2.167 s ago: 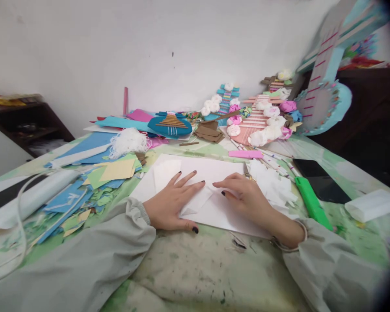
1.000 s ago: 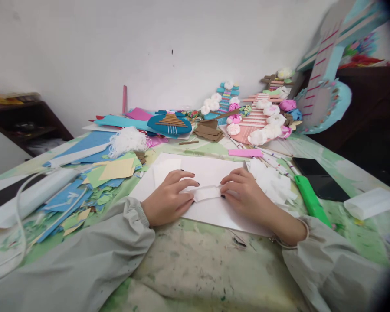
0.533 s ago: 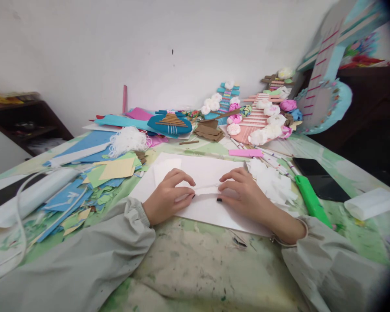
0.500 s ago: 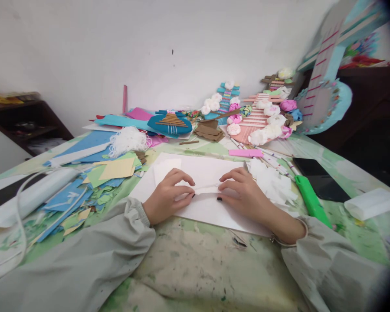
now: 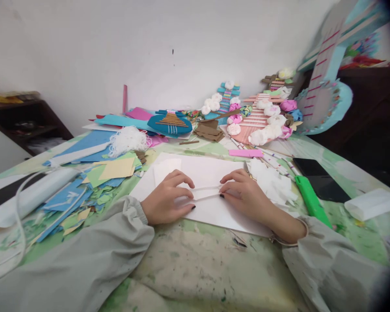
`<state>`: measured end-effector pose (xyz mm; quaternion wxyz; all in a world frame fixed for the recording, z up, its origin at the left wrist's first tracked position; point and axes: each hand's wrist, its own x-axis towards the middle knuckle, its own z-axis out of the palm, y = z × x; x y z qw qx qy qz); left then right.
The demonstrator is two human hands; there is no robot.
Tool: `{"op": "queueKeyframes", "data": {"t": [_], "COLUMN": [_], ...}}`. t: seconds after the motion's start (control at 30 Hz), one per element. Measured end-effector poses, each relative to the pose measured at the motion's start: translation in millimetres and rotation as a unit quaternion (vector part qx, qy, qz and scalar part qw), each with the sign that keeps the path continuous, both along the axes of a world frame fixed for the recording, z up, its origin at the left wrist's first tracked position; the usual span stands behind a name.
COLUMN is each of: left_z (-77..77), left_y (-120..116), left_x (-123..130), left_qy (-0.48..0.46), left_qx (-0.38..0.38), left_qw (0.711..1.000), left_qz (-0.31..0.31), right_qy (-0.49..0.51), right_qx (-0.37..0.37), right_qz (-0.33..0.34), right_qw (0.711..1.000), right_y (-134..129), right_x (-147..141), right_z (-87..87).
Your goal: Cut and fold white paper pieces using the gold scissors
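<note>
In the head view, a narrow strip of white paper (image 5: 207,192) spans the gap between my hands, just over a large white sheet (image 5: 214,169). My left hand (image 5: 168,199) has its curled fingers at the strip's left end, its thumb a little lower and apart from the index finger. My right hand (image 5: 243,193) holds the right end between thumb and fingers. Under the left fingers a smaller white paper (image 5: 167,169) lies on the sheet. Just beyond the right hand is a heap of white paper scraps (image 5: 273,182).
Coloured paper pieces (image 5: 116,169) and white string (image 5: 128,141) lie at left, near a white cable (image 5: 19,208). On the right are a green tool (image 5: 312,201), a black phone (image 5: 320,177) and a white roll (image 5: 372,203). Paper instruments with flowers (image 5: 260,117) line the wall.
My left thumb has dropped away from the index finger. The strip now shows more of its width, with two edges visible. My right hand has barely moved.
</note>
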<state>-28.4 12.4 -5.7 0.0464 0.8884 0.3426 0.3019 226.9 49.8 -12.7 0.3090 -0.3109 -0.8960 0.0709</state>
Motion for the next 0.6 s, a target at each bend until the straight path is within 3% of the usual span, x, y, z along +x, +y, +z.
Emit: {"op": "queueKeyframes", "data": {"t": [0.37,0.6], "left_z": [-3.0,-3.1], "left_y": [0.6,4.7], "left_x": [4.8,5.1], "left_qy": [-0.029,-0.054], "left_qx": [-0.006,-0.117], "left_qw": [0.999,0.986], "left_qz": [0.035,0.105], "right_qy": [0.015,0.024], "right_qx": [-0.028,-0.07], "right_qz": [-0.014,-0.051], "right_qw": [0.999,0.996], "right_y": [1.9,6.1], "right_x": [0.4,1.6], "right_z": [-2.2,-3.9]}}
